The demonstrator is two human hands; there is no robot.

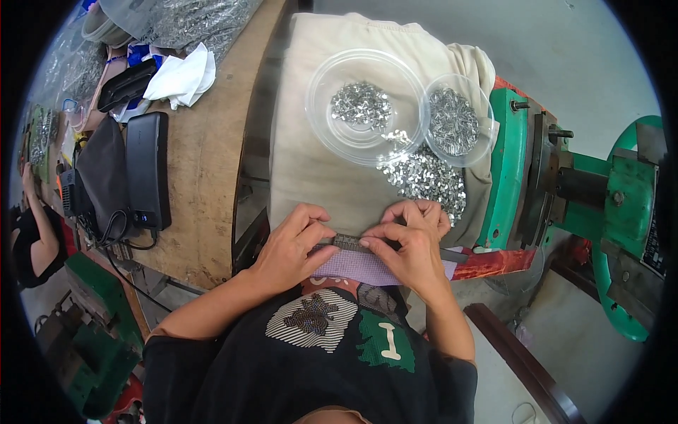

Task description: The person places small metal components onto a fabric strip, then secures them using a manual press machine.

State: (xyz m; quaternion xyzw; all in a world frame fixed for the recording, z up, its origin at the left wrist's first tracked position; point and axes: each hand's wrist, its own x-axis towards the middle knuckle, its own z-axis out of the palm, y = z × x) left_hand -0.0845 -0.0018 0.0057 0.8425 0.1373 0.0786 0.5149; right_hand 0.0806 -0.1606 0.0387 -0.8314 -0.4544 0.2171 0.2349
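A dark, narrow metal strip with fine cross marks (347,242) lies across the near edge of the beige cloth, above a purple checked cloth (353,267). My left hand (296,244) is closed on the strip's left end, thumb below and fingers above. At the strip's other side my right hand (409,240) has thumb and forefinger drawn together, its other fingers curled; anything small between the tips is hidden. Just beyond the right hand, a loose heap of small shiny metal pieces (427,180) lies on the beige cloth (300,162).
A large clear tub (318,131) and a smaller clear bowl (487,145) hold more metal pieces. Right stands a green machine (503,169) with a handwheel (621,318). On the wooden table (205,162) at left lie a black power bank (147,169) and white tissue (182,76). Another person's arm (39,219) shows far left.
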